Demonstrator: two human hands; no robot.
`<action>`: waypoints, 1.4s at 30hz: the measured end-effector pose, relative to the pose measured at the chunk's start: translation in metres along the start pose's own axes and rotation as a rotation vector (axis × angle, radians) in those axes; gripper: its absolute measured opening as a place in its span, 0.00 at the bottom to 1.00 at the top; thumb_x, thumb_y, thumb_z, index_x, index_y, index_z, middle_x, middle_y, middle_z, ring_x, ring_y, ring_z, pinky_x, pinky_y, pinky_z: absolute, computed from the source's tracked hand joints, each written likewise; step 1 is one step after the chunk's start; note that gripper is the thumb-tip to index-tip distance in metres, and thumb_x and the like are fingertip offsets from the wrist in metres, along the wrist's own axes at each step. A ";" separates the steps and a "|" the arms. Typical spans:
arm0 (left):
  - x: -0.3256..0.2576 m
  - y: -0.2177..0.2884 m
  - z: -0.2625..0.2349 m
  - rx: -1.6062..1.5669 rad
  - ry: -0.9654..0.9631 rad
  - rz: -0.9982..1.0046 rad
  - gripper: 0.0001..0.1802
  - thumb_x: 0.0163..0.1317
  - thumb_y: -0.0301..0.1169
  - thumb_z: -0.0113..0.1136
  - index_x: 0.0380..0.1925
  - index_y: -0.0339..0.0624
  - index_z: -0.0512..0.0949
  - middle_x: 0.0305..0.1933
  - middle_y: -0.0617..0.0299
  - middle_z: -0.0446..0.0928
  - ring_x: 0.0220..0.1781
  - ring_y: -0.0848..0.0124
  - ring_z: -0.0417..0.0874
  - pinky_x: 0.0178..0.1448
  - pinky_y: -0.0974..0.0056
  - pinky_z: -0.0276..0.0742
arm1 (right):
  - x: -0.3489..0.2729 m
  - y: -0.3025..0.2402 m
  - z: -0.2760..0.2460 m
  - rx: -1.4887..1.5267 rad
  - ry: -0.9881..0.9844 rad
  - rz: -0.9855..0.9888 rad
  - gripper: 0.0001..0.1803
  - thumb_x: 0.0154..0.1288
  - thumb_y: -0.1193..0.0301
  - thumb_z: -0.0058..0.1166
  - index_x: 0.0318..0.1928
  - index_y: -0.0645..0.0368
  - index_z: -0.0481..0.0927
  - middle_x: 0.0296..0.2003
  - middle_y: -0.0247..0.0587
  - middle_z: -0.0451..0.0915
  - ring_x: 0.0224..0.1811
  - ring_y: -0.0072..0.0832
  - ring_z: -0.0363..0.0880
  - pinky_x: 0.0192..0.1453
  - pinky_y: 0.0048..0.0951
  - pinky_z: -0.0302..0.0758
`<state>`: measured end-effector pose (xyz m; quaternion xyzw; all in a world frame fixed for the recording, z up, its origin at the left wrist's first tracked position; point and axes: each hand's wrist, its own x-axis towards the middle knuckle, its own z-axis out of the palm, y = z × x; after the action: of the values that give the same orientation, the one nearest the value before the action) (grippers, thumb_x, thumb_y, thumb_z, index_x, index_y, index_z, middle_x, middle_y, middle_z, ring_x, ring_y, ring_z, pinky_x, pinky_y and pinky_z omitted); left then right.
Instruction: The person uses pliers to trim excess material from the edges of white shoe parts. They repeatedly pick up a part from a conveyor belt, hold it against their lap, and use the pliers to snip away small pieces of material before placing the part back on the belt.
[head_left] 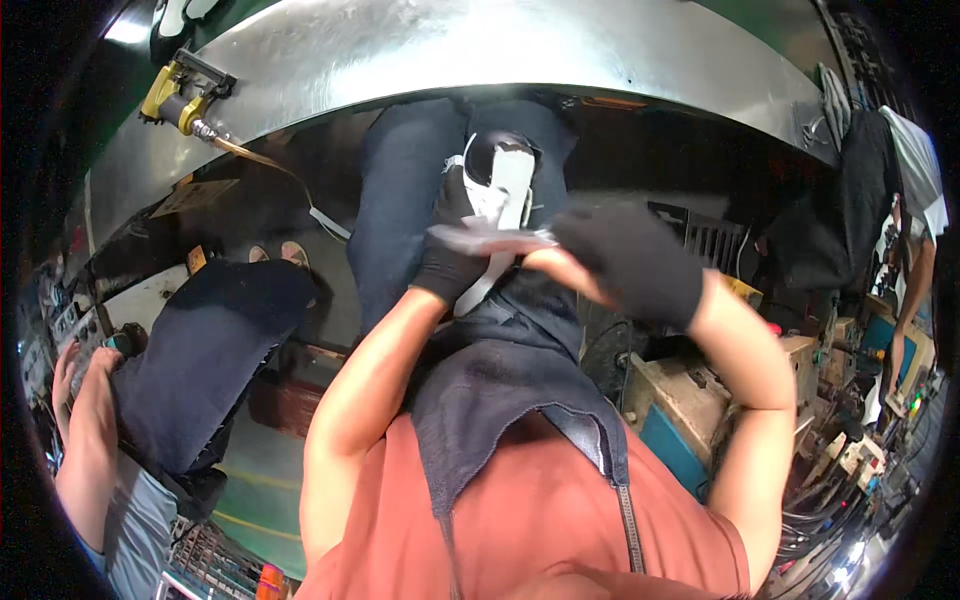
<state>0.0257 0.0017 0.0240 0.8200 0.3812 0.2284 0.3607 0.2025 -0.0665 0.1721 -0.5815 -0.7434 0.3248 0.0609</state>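
On my lap lies a white shoe [512,180] with a dark rounded end, its far part between my thighs. My left hand [450,240], in a black glove with some fingers bare of detail, grips its near left side. A white strip of it hangs down toward my apron. My right hand [630,255], also black-gloved, is closed around a shiny pale metal hand tool [490,242], smeared by motion so its kind cannot be made out. The tool crosses over the shoe beside my left hand. My right thumb looks uncovered.
A metal bench [400,50] curves along the far side. On its left lies a yellow-and-black air tool [185,100] with a hose [265,160]. Another person's forearm [85,490] shows at left; machines [680,400] stand at right, with another person's arm [915,290] beyond.
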 end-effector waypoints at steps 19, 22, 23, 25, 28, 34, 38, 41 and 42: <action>-0.077 -0.025 -0.003 -0.577 -0.257 -0.470 0.36 0.51 0.39 0.66 0.55 0.32 0.62 0.53 0.42 0.73 0.56 0.56 0.75 0.58 0.57 0.71 | -0.022 -0.014 0.068 0.419 0.272 -0.116 0.13 0.63 0.63 0.52 0.34 0.62 0.77 0.24 0.49 0.74 0.27 0.49 0.73 0.32 0.41 0.70; -0.070 -0.007 -0.019 -0.424 -0.240 -0.379 0.43 0.43 0.42 0.73 0.53 0.31 0.61 0.52 0.40 0.73 0.55 0.54 0.76 0.57 0.57 0.71 | -0.020 -0.005 0.076 0.339 -0.229 0.377 0.20 0.64 0.57 0.52 0.33 0.65 0.75 0.31 0.55 0.77 0.31 0.50 0.76 0.36 0.43 0.72; -0.068 0.001 -0.024 -0.433 -0.238 -0.440 0.43 0.43 0.42 0.74 0.53 0.31 0.61 0.52 0.41 0.73 0.55 0.54 0.76 0.57 0.58 0.71 | -0.026 -0.010 0.079 0.323 -0.112 0.198 0.19 0.63 0.57 0.52 0.34 0.64 0.75 0.30 0.54 0.76 0.31 0.50 0.76 0.34 0.42 0.72; -0.071 -0.004 -0.028 -0.492 -0.244 -0.404 0.45 0.43 0.42 0.73 0.55 0.30 0.59 0.52 0.42 0.73 0.56 0.55 0.76 0.58 0.59 0.71 | -0.034 -0.021 0.090 0.289 0.125 -0.145 0.17 0.63 0.59 0.52 0.34 0.63 0.76 0.27 0.54 0.75 0.29 0.48 0.76 0.31 0.41 0.71; -0.077 -0.013 -0.032 -0.501 -0.311 -0.291 0.50 0.43 0.42 0.73 0.60 0.29 0.55 0.54 0.42 0.72 0.58 0.55 0.74 0.59 0.59 0.70 | -0.032 -0.007 0.121 0.385 0.130 0.139 0.16 0.64 0.61 0.52 0.31 0.63 0.75 0.23 0.51 0.73 0.26 0.46 0.75 0.30 0.39 0.70; -0.035 0.023 -0.164 -0.325 -0.596 -0.421 0.46 0.44 0.40 0.73 0.60 0.31 0.63 0.58 0.44 0.70 0.62 0.59 0.71 0.64 0.59 0.65 | -0.091 -0.002 0.085 0.660 0.136 0.560 0.18 0.68 0.61 0.45 0.29 0.63 0.75 0.20 0.44 0.72 0.23 0.29 0.71 0.29 0.33 0.67; 0.019 0.063 -0.157 -0.512 0.004 -0.217 0.37 0.49 0.28 0.69 0.59 0.33 0.64 0.59 0.49 0.70 0.59 0.66 0.73 0.63 0.61 0.68 | -0.109 -0.002 0.074 0.894 0.305 0.661 0.17 0.70 0.63 0.43 0.30 0.63 0.74 0.21 0.36 0.72 0.24 0.22 0.69 0.31 0.29 0.68; -0.016 0.011 -0.043 -0.243 -0.004 -0.068 0.37 0.54 0.30 0.65 0.63 0.33 0.59 0.60 0.49 0.69 0.60 0.61 0.72 0.62 0.60 0.69 | -0.094 -0.004 0.059 0.745 0.145 0.455 0.17 0.71 0.62 0.42 0.34 0.64 0.74 0.26 0.43 0.75 0.29 0.30 0.73 0.37 0.29 0.70; -0.039 -0.002 -0.021 -0.206 -0.059 -0.114 0.38 0.56 0.31 0.63 0.64 0.33 0.57 0.62 0.47 0.67 0.63 0.59 0.70 0.64 0.60 0.66 | -0.088 -0.004 0.057 0.684 0.092 0.460 0.18 0.72 0.61 0.40 0.35 0.64 0.74 0.28 0.48 0.76 0.32 0.35 0.74 0.40 0.31 0.70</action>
<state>-0.0125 -0.0200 0.0322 0.7621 0.3908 0.2212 0.4664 0.2005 -0.1701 0.1552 -0.6926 -0.4399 0.5318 0.2095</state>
